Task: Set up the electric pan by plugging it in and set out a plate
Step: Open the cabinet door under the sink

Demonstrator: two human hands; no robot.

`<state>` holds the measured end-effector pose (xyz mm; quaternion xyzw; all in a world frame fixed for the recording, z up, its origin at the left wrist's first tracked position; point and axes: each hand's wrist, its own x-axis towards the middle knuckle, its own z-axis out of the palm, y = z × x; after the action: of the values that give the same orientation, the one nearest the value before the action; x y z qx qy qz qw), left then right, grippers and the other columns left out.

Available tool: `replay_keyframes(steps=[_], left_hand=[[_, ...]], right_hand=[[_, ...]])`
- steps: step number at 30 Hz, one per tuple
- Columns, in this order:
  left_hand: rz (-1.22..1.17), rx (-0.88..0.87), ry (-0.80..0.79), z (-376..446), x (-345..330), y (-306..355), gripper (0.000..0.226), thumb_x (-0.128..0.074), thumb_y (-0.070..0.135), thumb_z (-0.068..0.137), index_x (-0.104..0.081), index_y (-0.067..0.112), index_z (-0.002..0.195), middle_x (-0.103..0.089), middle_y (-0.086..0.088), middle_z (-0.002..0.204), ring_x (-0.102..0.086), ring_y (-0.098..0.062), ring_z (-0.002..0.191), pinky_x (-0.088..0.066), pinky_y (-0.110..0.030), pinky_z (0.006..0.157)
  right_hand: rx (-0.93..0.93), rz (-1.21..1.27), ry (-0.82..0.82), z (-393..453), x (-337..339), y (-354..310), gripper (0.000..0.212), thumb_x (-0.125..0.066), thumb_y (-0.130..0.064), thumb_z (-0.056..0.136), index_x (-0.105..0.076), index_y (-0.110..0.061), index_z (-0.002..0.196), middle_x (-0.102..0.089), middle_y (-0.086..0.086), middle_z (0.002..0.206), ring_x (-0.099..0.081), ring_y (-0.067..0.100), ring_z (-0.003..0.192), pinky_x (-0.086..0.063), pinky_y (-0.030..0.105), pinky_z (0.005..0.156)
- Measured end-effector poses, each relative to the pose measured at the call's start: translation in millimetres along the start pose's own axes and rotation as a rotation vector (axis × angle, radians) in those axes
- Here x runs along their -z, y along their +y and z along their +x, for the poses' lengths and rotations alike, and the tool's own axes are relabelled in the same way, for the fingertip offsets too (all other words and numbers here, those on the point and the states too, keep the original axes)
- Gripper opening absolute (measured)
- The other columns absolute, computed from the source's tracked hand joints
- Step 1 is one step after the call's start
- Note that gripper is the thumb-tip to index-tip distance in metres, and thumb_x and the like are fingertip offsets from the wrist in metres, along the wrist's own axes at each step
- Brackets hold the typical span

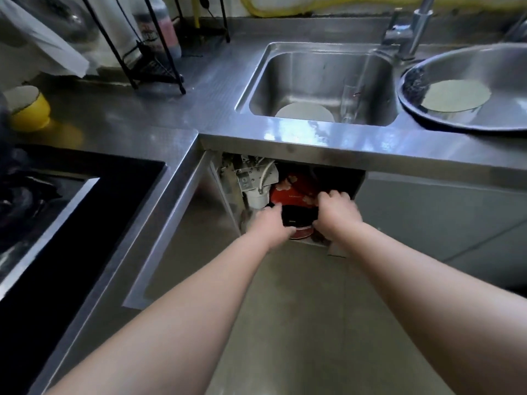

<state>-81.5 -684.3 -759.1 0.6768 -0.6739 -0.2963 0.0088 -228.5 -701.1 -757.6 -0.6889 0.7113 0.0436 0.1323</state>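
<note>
In the head view, the red electric pan (293,196) is seen inside the open cabinet (336,178) under the sink (319,81). It is gripped at both sides, fingers curled, by the left hand (272,225) and right hand (338,213). A white plate (303,113) lies in the sink.

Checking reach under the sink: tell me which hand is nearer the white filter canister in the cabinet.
Left. The left hand grips the red electric pan just below and beside the white filter canister; the right hand holds the pan's far side, farther away.
</note>
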Motion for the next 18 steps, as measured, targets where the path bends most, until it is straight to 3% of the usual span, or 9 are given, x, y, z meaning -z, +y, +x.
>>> replay_keyframes(steps=[4, 7, 9, 12, 14, 16, 18], left_hand=[[-0.409, -0.167, -0.051, 47.9, -15.9, 66.0, 0.057, -0.060, 0.033, 0.089, -0.043, 0.016, 0.141, -0.053, -0.007, 0.140, -0.049, -0.024, 0.129, -0.040, -0.028, 0.104], [-0.559, -0.192, -0.130, 75.0, -26.2, 106.8, 0.055, -0.057, 0.038, 0.090, -0.045, 0.021, 0.140, -0.054, -0.004, 0.138, -0.050, -0.023, 0.126, -0.039, -0.025, 0.096], [-0.612, -0.169, -0.181, 91.7, -34.0, 127.4, 0.055, -0.058, 0.036, 0.087, -0.046, 0.021, 0.139, -0.055, -0.006, 0.135, -0.052, -0.025, 0.122, -0.042, -0.029, 0.098], [-0.692, -0.110, -0.234, 112.6, -47.8, 148.5, 0.049, -0.060, 0.022, 0.087, -0.052, 0.014, 0.134, -0.059, -0.012, 0.130, -0.055, -0.028, 0.118, -0.045, -0.041, 0.104], [-0.682, -0.113, -0.226, 118.9, -55.4, 154.0, 0.047, -0.060, 0.021, 0.089, -0.051, 0.013, 0.134, -0.058, -0.012, 0.131, -0.054, -0.027, 0.119, -0.043, -0.038, 0.105], [-0.552, -0.195, -0.193, 117.7, -55.4, 151.4, 0.047, -0.057, 0.021, 0.091, -0.047, 0.016, 0.137, -0.055, -0.010, 0.135, -0.051, -0.025, 0.123, -0.040, -0.029, 0.101], [-0.448, -0.274, -0.184, 111.1, -52.6, 146.1, 0.050, -0.056, 0.021, 0.092, -0.043, 0.017, 0.140, -0.053, -0.009, 0.138, -0.049, -0.025, 0.127, -0.039, -0.031, 0.106]], right_hand=[[-0.311, 0.147, -0.063, 19.0, 6.6, 52.3, 0.044, -0.052, -0.016, 0.089, -0.049, -0.006, 0.132, -0.051, 0.017, 0.133, -0.050, 0.034, 0.124, -0.044, 0.039, 0.099], [-0.404, 0.350, -0.124, 31.3, 8.7, 79.8, 0.040, -0.048, -0.015, 0.093, -0.050, -0.005, 0.132, -0.054, 0.018, 0.134, -0.055, 0.032, 0.122, -0.047, 0.035, 0.095], [-0.464, 0.558, -0.096, 37.9, 8.4, 91.9, 0.043, -0.046, -0.015, 0.096, -0.043, -0.002, 0.136, -0.051, 0.020, 0.136, -0.054, 0.034, 0.123, -0.046, 0.034, 0.095], [-0.563, 0.880, 0.001, 45.2, 6.8, 106.4, 0.039, -0.046, -0.014, 0.097, -0.047, 0.001, 0.133, -0.055, 0.021, 0.132, -0.055, 0.036, 0.119, -0.047, 0.035, 0.092], [-0.603, 1.040, 0.042, 44.8, 6.3, 112.9, 0.035, -0.047, -0.011, 0.096, -0.049, -0.001, 0.129, -0.058, 0.020, 0.121, -0.059, 0.031, 0.100, -0.047, 0.031, 0.077], [-0.635, 1.130, 0.054, 42.2, 7.8, 118.0, 0.019, -0.043, -0.009, 0.097, -0.056, -0.006, 0.109, -0.053, 0.017, 0.104, -0.049, 0.019, 0.069, -0.040, 0.026, 0.058], [-0.680, 1.160, 0.062, 36.7, 9.2, 121.4, 0.022, -0.037, -0.015, 0.100, -0.054, -0.011, 0.086, -0.044, 0.012, 0.103, -0.040, 0.015, 0.062, -0.039, 0.026, 0.062]])
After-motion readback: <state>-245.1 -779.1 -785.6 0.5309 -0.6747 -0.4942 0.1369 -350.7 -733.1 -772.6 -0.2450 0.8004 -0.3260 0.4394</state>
